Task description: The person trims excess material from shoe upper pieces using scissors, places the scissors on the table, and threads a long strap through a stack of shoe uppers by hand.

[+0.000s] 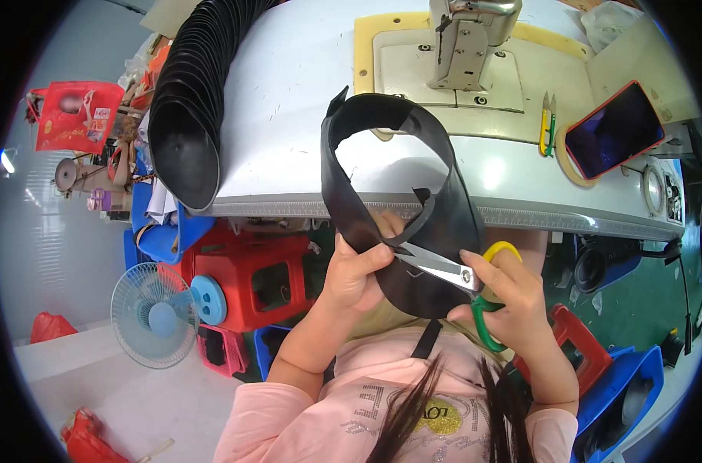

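A black leather-like piece (447,193), bent into a tall loop, stands between my hands at the table's front edge. My left hand (355,270) is closed on its lower left edge, thumb on the near side. A narrow strip of the same material curls inside the loop, close to the blades. My right hand (513,297) grips scissors (443,270) with one yellow and one green handle. Their blades point left and lie against the black piece near my left thumb. Whether the blades are parted on the material I cannot tell.
Nested black pieces (185,116) lie on the left of the white table (281,100). A machine post (474,46) rises at the back. Small snips (548,127) and a phone (615,130) are on the right. Below stand red stools (262,270) and a fan (156,316).
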